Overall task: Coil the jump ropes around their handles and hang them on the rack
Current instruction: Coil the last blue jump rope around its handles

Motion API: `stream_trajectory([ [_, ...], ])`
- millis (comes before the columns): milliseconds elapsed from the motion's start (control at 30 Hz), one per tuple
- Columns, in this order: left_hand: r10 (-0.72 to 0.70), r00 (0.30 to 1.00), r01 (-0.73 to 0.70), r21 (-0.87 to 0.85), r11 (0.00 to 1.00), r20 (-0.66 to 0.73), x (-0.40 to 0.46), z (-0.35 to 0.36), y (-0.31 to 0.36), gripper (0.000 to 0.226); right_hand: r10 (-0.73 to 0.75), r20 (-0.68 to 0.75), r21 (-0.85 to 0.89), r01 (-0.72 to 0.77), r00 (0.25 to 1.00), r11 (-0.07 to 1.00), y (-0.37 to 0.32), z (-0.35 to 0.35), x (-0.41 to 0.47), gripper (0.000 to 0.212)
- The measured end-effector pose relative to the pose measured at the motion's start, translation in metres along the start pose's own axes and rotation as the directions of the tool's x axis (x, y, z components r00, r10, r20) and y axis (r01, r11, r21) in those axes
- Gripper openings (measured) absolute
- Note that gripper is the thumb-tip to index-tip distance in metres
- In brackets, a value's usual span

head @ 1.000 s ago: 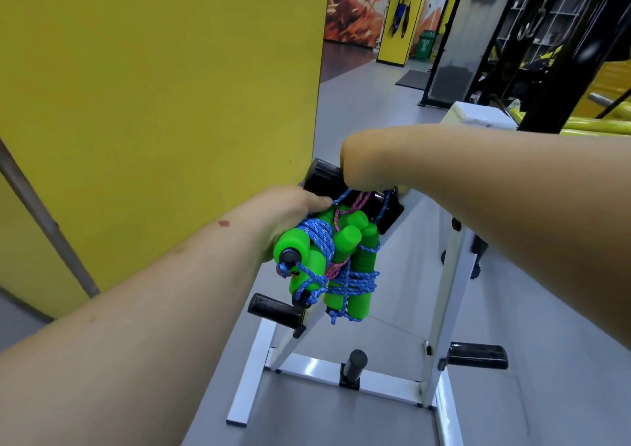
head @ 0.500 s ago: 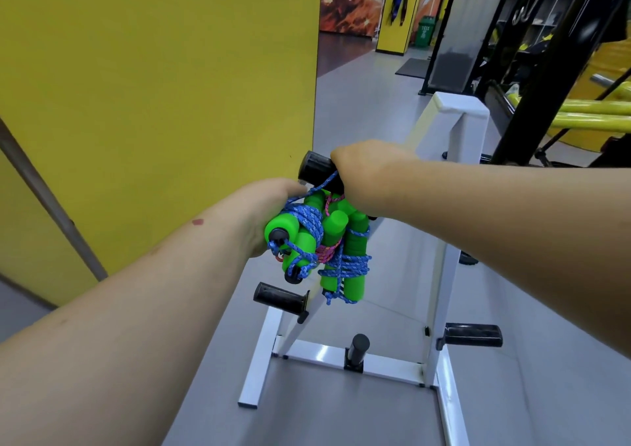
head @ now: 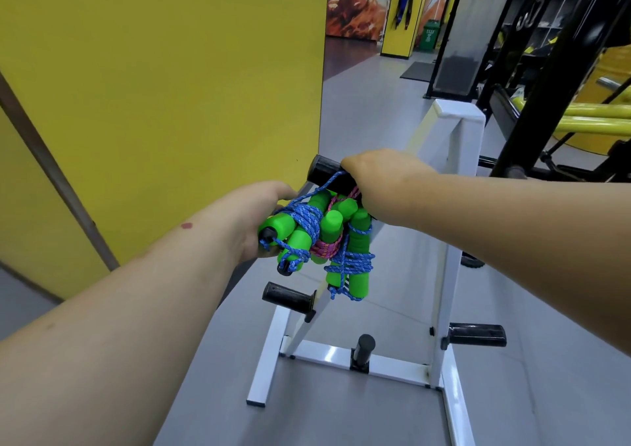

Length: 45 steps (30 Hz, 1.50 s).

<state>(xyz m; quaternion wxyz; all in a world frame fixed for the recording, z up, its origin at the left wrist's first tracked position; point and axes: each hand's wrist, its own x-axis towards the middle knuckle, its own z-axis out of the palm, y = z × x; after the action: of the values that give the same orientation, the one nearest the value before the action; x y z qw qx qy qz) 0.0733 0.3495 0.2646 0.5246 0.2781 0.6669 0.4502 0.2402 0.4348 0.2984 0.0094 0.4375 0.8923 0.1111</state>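
Three coiled jump ropes with green foam handles hang in a cluster below the top black peg of the white rack. My left hand grips the nearest blue-rope bundle, whose blue loop runs up over the peg. A pink-rope bundle sits in the middle and another blue-rope bundle hangs lowest. My right hand is closed over the peg and the rope loops; its fingers are hidden behind the bundles.
The rack has more black pegs: lower left, bottom middle, lower right. A yellow wall panel stands close on the left. Black and yellow gym machines fill the right. Grey floor surrounds the rack.
The view has pulled back and the rack's top came into sight. Both hands stay at the top peg; the bundles hang a little lower and straighter under it.
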Motion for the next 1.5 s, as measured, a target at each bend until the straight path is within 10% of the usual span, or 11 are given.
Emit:
stream_trajectory([
  [1500, 0.305, 0.949, -0.269, 0.306, 0.913, -0.076, 0.008, -0.001, -0.017, 0.031, 0.037, 0.045, 0.132, -0.043, 0.998, 0.99, -0.021, -0.002, -0.018, 0.034],
])
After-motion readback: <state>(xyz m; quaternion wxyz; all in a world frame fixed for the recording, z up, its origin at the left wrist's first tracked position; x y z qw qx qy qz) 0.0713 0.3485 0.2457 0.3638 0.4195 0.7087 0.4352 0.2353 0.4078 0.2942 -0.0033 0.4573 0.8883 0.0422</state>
